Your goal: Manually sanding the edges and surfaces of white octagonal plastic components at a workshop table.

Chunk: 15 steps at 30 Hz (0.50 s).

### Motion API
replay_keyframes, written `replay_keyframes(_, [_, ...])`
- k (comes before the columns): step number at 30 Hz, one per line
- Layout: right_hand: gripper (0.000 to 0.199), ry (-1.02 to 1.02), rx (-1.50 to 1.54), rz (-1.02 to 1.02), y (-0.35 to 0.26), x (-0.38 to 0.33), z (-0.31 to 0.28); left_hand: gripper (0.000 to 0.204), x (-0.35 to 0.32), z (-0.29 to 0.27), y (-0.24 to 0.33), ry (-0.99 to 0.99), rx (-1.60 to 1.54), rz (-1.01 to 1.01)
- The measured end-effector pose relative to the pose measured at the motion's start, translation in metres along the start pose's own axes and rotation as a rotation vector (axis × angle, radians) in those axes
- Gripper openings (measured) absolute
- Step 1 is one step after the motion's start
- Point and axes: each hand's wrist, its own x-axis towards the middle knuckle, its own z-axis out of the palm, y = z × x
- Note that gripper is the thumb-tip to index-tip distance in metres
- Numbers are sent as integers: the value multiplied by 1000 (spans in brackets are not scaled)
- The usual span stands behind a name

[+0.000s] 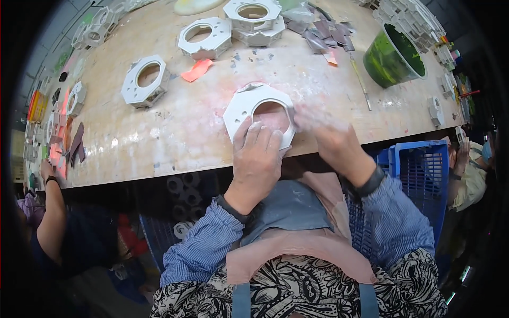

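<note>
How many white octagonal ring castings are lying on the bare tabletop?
5: one white octagonal ring casting under the left hand; one mid-left; one upper centre; two stacked at top. More may sit in the blurred piles at the rims.

Left hand (258, 153) pressing white octagonal ring (258, 108) at table (175, 127) edge, blurred right hand (328, 135) beside it
</note>
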Motion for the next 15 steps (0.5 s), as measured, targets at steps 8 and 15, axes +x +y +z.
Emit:
replay_keyframes(8, [30, 160, -24, -42, -11, 63, -5, 34, -3, 1, -4, -9, -9, 8])
replay_keyframes(15, [27, -79, -29, -336, -14, 90, 23, 36, -5, 5, -6, 48, -16, -20])
